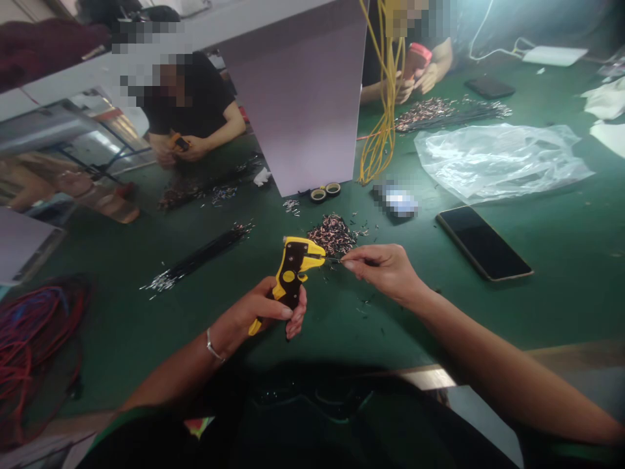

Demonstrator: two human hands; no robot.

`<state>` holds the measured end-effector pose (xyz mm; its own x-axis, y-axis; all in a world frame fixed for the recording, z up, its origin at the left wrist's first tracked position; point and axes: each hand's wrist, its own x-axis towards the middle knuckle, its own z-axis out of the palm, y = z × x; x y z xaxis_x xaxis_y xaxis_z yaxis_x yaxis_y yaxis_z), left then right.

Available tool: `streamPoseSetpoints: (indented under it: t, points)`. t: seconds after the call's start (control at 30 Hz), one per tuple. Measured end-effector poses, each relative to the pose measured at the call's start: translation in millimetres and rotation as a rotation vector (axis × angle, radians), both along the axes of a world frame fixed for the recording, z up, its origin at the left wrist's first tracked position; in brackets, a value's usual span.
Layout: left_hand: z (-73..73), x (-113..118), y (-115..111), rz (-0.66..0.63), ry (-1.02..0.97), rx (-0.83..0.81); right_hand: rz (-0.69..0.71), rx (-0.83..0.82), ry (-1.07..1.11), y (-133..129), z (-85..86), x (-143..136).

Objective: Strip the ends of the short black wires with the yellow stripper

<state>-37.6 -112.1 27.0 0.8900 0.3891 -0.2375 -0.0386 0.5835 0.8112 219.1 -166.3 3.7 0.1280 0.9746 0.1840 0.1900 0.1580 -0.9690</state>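
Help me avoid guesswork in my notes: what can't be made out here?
Head view, all items:
Grip of the yellow and black pistol-shaped hand tool: partly hidden by the bare left hand.
Held end of the thin dark wire: hidden in the bare right hand.
Whether the wire's tip lies between the tool's jaws: too small.
Coil of thin red and blue cables: cut off by the left edge.
Pale blue item: covered by pixelation.

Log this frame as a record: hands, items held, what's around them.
left_hand: left hand wrapped around yellow-black hand tool
right_hand: right hand pinching thin wire at the tool's nose
behind_tool: pile of copper-coloured and black pieces
left_side: bundle of black wires
right_side: dark-screened phone, clear plastic bag
surface: green tabletop
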Motion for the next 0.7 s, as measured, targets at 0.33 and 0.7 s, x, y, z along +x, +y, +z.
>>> streamPoseSetpoints:
  t: [0.33, 0.7]
  points:
    - [0.7, 1.1, -2.7, 0.055, 0.073, 0.046, 0.010, -0.055, -0.019, 1.7, -3.1, 0.9]
    - [6.3, -0.1, -5.4, 0.070, 0.138, 0.060, 0.057, -0.087, -0.058, 2.8, -2.2, 0.3]
